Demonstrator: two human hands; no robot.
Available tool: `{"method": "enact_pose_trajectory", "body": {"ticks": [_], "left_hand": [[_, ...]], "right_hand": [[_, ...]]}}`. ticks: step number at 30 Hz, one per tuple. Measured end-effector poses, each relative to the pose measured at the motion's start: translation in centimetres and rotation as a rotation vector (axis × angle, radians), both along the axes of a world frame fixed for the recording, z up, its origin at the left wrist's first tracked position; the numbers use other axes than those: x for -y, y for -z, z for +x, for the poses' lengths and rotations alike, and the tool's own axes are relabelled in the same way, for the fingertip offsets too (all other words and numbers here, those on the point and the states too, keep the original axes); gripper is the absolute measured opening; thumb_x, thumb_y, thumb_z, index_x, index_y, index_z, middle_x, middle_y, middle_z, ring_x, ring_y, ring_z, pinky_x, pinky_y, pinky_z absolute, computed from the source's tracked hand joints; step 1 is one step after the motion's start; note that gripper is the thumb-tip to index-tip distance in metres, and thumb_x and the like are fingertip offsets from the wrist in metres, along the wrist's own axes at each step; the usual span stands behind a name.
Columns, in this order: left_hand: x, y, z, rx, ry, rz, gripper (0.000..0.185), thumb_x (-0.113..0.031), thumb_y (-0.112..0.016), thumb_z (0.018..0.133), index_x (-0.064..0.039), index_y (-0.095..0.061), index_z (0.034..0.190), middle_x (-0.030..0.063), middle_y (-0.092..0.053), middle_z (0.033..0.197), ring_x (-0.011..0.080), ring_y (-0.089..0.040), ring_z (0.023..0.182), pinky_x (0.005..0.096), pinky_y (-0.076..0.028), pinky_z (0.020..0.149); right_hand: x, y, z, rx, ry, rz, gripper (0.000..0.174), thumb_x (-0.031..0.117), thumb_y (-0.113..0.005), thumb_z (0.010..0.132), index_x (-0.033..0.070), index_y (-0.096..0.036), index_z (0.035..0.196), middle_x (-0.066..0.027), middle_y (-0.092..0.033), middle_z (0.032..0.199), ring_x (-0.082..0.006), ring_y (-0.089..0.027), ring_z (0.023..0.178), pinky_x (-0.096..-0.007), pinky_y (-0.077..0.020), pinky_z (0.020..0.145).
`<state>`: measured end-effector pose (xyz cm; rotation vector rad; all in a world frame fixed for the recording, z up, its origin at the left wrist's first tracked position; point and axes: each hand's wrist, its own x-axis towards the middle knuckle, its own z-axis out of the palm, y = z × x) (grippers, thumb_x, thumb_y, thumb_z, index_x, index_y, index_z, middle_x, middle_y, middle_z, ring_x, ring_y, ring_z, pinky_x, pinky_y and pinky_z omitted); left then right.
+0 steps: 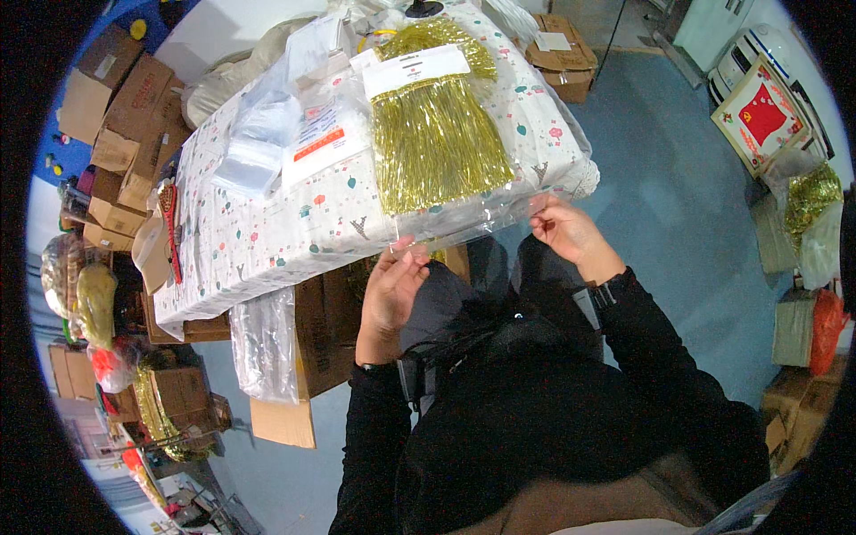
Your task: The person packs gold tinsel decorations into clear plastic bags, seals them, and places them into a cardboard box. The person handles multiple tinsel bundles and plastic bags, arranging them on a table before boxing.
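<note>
A bundle of gold tinsel fringe (438, 144) with a white header card (418, 69) lies on the cloth-covered table (287, 241), seemingly in or on a clear plastic bag (468, 227). The bag's near edge hangs at the table's front. My left hand (394, 281) pinches that edge at its left end, fingers curled. At its right end, my right hand (565, 231) pinches the plastic between thumb and fingertips. More gold tinsel (468, 50) is behind the card. Left of the bundle lie a printed plastic packet (324, 140) and a stack of clear bags (251, 157).
A red-handled brush (170, 231) lies at the table's left end. Cardboard boxes (144, 120) are piled beyond it. Under the front edge stand an open carton (328, 334) and clear plastic wrap (264, 348). Another carton (562, 57) stands behind the table at right.
</note>
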<state>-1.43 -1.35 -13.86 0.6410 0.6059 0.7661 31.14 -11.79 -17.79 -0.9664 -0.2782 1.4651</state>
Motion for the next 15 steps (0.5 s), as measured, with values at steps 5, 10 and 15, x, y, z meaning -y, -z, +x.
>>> {"method": "enact_pose_trajectory", "body": {"ticks": [5,10,15], "left_hand": [[1.4,-0.7,2.2,-0.028,0.040,0.018,0.041,-0.024,-0.062,0.101,-0.003,-0.054,0.136,0.0073,-0.065,0.123,0.0157,-0.060,0.104,0.0312,-0.045,0.091],[2.0,-0.5,4.3,0.005,0.049,-0.029,0.028,-0.022,-0.062,0.102,-0.004,-0.063,0.124,0.0062,-0.067,0.114,0.0101,-0.057,0.091,0.0243,-0.044,0.077],[2.1,0.0,4.5,-0.043,-0.003,-0.014,0.019,-0.022,-0.064,0.101,-0.004,-0.069,0.106,0.0048,-0.070,0.102,0.0086,-0.057,0.086,0.0237,-0.044,0.075]], "right_hand": [[-2.6,0.5,-2.6,-0.323,-0.165,0.086,0.044,0.036,-0.058,0.101,-0.003,-0.062,0.123,-0.0197,-0.065,0.127,-0.0204,-0.066,0.099,-0.0289,-0.0508,0.074],[-4.8,0.0,-4.1,-0.568,-0.435,0.304,0.065,0.049,-0.048,0.103,-0.008,-0.055,0.134,-0.0238,-0.058,0.138,-0.0253,-0.065,0.109,-0.0285,-0.0462,0.070],[-5.4,0.3,-4.5,-0.613,-0.440,0.303,0.059,0.044,-0.049,0.104,-0.008,-0.057,0.132,-0.0225,-0.062,0.134,-0.0238,-0.066,0.104,-0.0260,-0.0435,0.064]]}}
